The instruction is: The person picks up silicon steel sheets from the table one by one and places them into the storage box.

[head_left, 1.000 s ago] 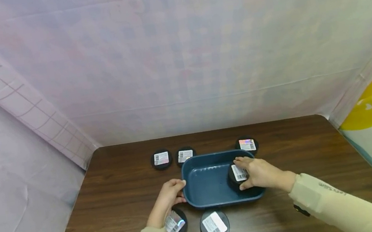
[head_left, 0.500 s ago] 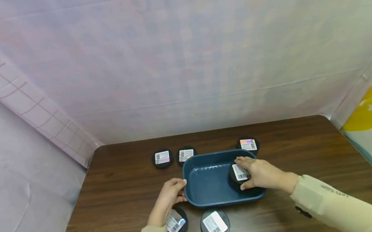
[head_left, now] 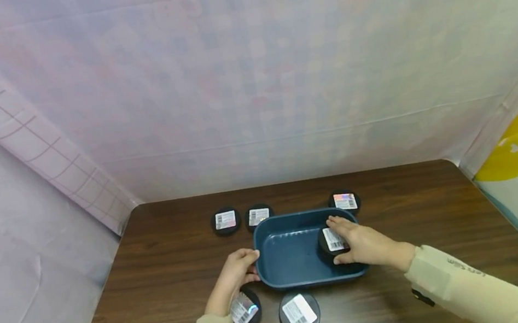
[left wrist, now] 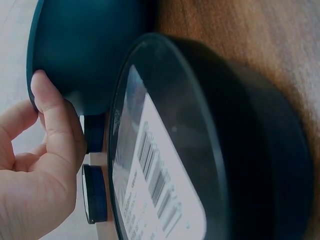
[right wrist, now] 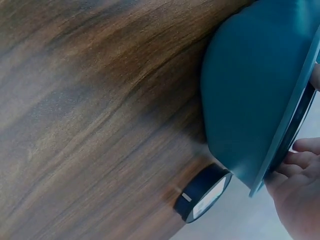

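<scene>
A dark blue rectangular bin (head_left: 292,256) stands on the table in the head view. My left hand (head_left: 234,270) pinches its left rim between thumb and fingers, as the left wrist view also shows with the hand (left wrist: 50,155) at the bin's edge (left wrist: 85,50). At the bin's right end, my right hand (head_left: 369,241) grips a black round container (head_left: 333,240) with a white barcode label on top. In the right wrist view, the bin's wall (right wrist: 255,90) hides most of that container, and the fingers (right wrist: 300,160) reach over the rim.
Behind the bin sit three similar round containers, at left (head_left: 225,221), middle (head_left: 259,215) and right (head_left: 344,202). In front lie one container (head_left: 299,315) and another beside my left wrist (head_left: 245,311). The brown wooden table (head_left: 157,286) meets a pale cloth backdrop (head_left: 260,100).
Both hands and the bin keep their places. The right hand's fingers shift very slightly on the round container.
</scene>
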### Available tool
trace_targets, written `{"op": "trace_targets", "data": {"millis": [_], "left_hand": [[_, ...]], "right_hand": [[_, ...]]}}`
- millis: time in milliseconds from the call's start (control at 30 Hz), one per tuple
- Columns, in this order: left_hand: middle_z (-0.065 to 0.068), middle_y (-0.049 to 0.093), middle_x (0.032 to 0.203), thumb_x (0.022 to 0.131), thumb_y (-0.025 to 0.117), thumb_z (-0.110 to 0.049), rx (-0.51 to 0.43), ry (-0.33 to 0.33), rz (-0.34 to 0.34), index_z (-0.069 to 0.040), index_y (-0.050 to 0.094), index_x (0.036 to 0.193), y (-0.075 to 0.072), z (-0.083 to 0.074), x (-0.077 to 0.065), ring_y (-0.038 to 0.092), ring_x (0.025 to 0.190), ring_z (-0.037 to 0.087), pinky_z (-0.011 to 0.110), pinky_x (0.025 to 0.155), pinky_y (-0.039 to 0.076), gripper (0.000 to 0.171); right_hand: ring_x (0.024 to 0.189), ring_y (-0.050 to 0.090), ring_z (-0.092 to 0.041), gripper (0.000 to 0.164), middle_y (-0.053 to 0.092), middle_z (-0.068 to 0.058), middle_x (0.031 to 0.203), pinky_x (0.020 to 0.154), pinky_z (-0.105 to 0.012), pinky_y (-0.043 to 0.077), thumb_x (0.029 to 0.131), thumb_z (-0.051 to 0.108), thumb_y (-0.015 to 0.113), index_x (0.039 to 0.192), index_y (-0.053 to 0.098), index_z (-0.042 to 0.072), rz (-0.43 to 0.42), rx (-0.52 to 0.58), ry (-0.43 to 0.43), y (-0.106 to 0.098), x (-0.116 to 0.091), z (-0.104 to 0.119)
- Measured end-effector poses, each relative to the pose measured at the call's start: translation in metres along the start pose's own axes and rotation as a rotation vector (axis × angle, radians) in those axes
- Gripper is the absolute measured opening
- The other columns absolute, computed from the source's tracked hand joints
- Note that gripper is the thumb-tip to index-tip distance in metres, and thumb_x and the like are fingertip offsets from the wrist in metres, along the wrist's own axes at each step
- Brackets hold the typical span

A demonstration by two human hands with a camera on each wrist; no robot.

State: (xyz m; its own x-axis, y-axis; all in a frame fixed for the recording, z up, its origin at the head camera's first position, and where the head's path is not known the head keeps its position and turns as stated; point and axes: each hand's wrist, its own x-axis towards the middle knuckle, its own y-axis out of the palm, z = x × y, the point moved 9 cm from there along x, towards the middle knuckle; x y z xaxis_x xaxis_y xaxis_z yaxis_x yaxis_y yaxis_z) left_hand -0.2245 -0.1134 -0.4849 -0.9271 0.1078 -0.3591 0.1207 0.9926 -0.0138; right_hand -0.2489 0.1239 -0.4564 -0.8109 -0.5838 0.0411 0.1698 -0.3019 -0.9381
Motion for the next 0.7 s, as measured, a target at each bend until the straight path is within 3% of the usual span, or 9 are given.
{"op": "trace_targets", "data": {"millis": [400,700], "left_hand": [[0.009,0.047,0.075,0.086,0.050,-0.017,-0.012,-0.007,-0.010,0.012,0.046,0.103,-0.006,0.026,0.021,0.046,0.058,0.015,0.026,0.052,0.048,0.033],[0.007,0.045,0.072,0.086,0.049,-0.015,-0.010,0.000,-0.019,0.011,0.046,0.100,-0.007,0.025,0.022,0.045,0.057,0.014,0.027,0.052,0.048,0.030]], "right_hand": [[0.126,0.021,-0.034,0.090,0.025,-0.020,0.137,0.100,-0.046,0.023,0.068,0.054,0.063,0.129,0.034,-0.005,-0.072,-0.070,-0.054,-0.004,-0.005,0.002],[0.128,0.016,-0.032,0.088,0.017,-0.017,0.140,0.101,-0.048,0.018,0.073,0.063,0.048,0.134,0.027,0.002,-0.076,-0.162,-0.011,-0.017,-0.011,-0.010]]}}
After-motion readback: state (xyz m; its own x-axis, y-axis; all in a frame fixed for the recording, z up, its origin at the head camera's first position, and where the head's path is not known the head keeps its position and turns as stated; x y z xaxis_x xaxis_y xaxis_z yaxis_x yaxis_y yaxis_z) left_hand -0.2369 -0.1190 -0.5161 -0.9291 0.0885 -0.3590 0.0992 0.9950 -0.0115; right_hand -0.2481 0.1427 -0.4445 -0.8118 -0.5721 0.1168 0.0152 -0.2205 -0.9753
